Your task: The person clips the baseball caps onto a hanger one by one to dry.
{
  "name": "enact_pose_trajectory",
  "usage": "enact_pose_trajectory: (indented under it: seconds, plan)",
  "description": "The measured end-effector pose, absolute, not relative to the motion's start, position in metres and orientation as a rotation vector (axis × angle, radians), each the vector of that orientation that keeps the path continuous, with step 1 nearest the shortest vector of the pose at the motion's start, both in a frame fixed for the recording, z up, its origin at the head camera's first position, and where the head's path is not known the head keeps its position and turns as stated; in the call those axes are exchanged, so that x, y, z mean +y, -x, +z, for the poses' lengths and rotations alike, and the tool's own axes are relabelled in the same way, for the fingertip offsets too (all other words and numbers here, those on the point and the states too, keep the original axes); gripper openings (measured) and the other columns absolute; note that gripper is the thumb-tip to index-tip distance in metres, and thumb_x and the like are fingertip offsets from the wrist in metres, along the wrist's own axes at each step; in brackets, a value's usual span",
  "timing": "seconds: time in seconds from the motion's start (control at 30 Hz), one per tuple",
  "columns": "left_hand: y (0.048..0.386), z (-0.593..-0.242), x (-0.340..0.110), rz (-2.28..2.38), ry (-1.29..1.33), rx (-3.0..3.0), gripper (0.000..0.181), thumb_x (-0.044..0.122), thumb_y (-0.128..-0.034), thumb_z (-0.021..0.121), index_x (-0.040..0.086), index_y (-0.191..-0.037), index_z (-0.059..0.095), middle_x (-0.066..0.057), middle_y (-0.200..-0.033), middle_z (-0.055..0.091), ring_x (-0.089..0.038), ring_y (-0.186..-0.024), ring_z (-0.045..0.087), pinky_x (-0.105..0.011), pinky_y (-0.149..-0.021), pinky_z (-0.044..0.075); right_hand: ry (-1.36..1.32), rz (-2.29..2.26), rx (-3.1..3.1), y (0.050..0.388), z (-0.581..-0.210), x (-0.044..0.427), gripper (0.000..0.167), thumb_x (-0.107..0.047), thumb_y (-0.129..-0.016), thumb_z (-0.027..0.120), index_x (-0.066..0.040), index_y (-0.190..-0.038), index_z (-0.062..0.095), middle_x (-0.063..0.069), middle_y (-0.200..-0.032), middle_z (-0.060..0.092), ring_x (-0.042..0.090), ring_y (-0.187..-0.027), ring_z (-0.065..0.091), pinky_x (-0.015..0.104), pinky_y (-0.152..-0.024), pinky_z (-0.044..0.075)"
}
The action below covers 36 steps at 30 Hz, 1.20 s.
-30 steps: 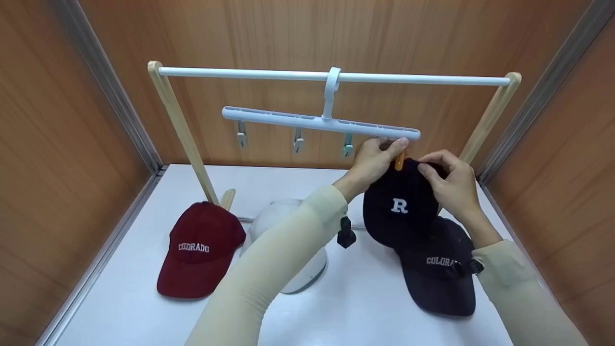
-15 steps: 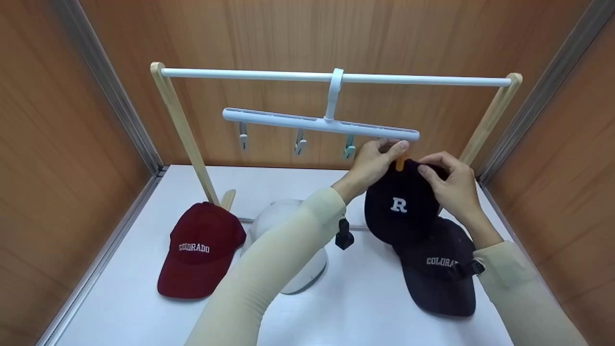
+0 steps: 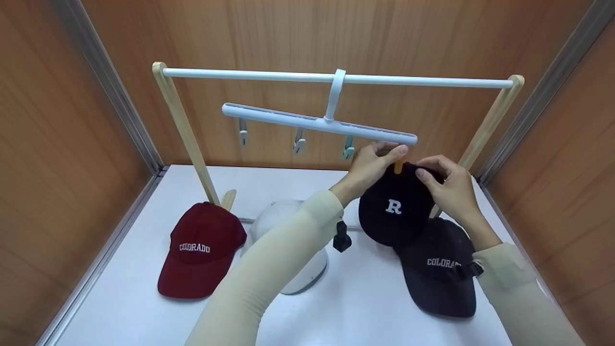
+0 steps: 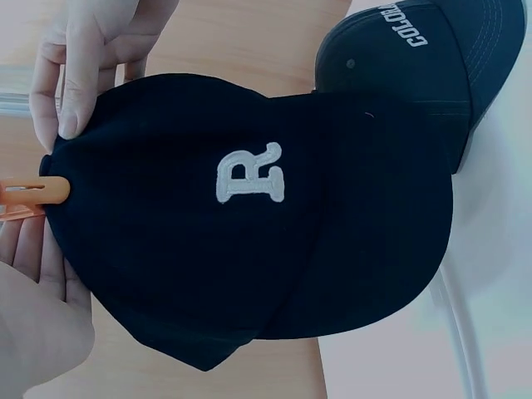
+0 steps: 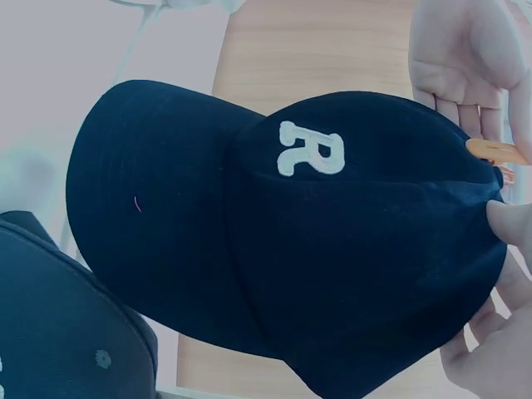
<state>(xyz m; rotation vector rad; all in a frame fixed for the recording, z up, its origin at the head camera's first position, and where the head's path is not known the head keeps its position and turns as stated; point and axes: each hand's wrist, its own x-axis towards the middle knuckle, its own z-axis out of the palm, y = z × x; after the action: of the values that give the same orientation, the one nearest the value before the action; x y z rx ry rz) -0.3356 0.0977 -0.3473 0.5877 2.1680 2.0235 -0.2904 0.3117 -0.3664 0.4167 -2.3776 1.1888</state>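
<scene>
A black baseball cap (image 3: 379,221) with a white R hangs brim down beneath the right end of a pale blue clip hanger (image 3: 283,118). My left hand (image 3: 367,166) pinches an orange clip (image 3: 398,167) under that end, its fingers partly behind the cap. In the left wrist view, the tip of the clip (image 4: 54,190) overlaps the top edge of the crown. On the cap's right side, my right hand (image 3: 451,187) pinches the crown between thumb and fingers, as the right wrist view also shows. The fingers behind the fabric are partly hidden.
The hanger hooks over a white rail (image 3: 250,75) on wooden legs. Two grey clips and a green clip (image 3: 349,152) hang from it. On the white table (image 3: 355,298) lie a maroon cap (image 3: 197,269), a white cap (image 3: 307,274) behind my left sleeve, and a dark grey cap (image 3: 437,283).
The hanger's right end has dipped and its left end has risen slightly. The black cap has shifted a little left and down, with both hands still on the clip and crown.
</scene>
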Motion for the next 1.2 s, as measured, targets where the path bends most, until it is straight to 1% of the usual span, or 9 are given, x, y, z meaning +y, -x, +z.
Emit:
enact_pose_trajectory:
  seconds: [0.13, 0.37, 0.5, 0.63, 0.77, 0.87, 1.2]
  plan:
    - [0.336, -0.35, 0.097, 2.015, -0.591, 2.17, 0.043, 0.05, -0.1021, 0.069, 0.022, -0.134, 0.069, 0.011, -0.124, 0.069, -0.006, -0.119, 0.062, -0.036, -0.111, 0.049, -0.432, 1.195, -2.389, 0.291, -0.367, 0.312, 0.02, -0.016, -0.104, 0.07, -0.008, -0.122, 0.074, 0.005, -0.117, 0.076, 0.003, -0.106, 0.068, 0.015, -0.09, 0.051]
    - [0.337, -0.355, 0.094, 2.003, -0.582, 2.189, 0.046, 0.051, -0.1014, 0.069, 0.021, -0.136, 0.069, 0.012, -0.124, 0.069, -0.006, -0.119, 0.062, -0.037, -0.112, 0.048, -0.433, 1.21, -2.437, 0.291, -0.369, 0.311, 0.02, -0.014, -0.105, 0.068, -0.009, -0.124, 0.073, 0.006, -0.121, 0.075, 0.003, -0.109, 0.067, 0.015, -0.093, 0.049]
    - [0.337, -0.357, 0.093, 2.016, -0.601, 2.181, 0.044, 0.049, -0.1016, 0.07, 0.02, -0.135, 0.07, 0.012, -0.124, 0.071, -0.006, -0.119, 0.063, -0.036, -0.112, 0.048, -0.443, 1.228, -2.459, 0.291, -0.37, 0.311, 0.022, -0.012, -0.105, 0.068, -0.008, -0.126, 0.072, 0.007, -0.121, 0.074, 0.005, -0.107, 0.066, 0.014, -0.091, 0.048]
    - [0.336, -0.36, 0.092, 2.016, -0.602, 2.185, 0.043, 0.048, -0.1016, 0.071, 0.021, -0.134, 0.071, 0.012, -0.125, 0.071, -0.007, -0.121, 0.063, -0.039, -0.113, 0.048, -0.464, 1.219, -2.481, 0.292, -0.371, 0.311, 0.023, -0.011, -0.105, 0.068, -0.008, -0.127, 0.072, 0.008, -0.122, 0.074, 0.007, -0.106, 0.066, 0.014, -0.089, 0.048]
    - [0.336, -0.362, 0.092, 2.002, -0.578, 2.21, 0.043, 0.05, -0.1006, 0.071, 0.022, -0.133, 0.071, 0.013, -0.124, 0.071, -0.007, -0.12, 0.063, -0.041, -0.114, 0.048, -0.456, 1.18, -2.505, 0.294, -0.372, 0.311, 0.022, -0.011, -0.105, 0.068, -0.008, -0.126, 0.072, 0.007, -0.122, 0.075, 0.006, -0.107, 0.066, 0.015, -0.091, 0.047]
    - [0.336, -0.363, 0.092, 1.998, -0.569, 2.222, 0.042, 0.05, -0.1001, 0.072, 0.023, -0.132, 0.071, 0.013, -0.123, 0.071, -0.007, -0.12, 0.063, -0.041, -0.113, 0.049, -0.445, 1.158, -2.52, 0.294, -0.372, 0.31, 0.021, -0.011, -0.106, 0.067, -0.008, -0.126, 0.072, 0.006, -0.122, 0.075, 0.006, -0.109, 0.066, 0.018, -0.092, 0.047]
    - [0.336, -0.365, 0.092, 2.015, -0.564, 2.232, 0.041, 0.05, -0.0999, 0.072, 0.023, -0.131, 0.072, 0.013, -0.121, 0.072, -0.006, -0.118, 0.064, -0.038, -0.111, 0.05, -0.436, 1.153, -2.552, 0.295, -0.374, 0.31, 0.022, -0.009, -0.106, 0.066, -0.009, -0.127, 0.071, 0.006, -0.124, 0.075, 0.019, -0.117, 0.068, 0.018, -0.095, 0.047]
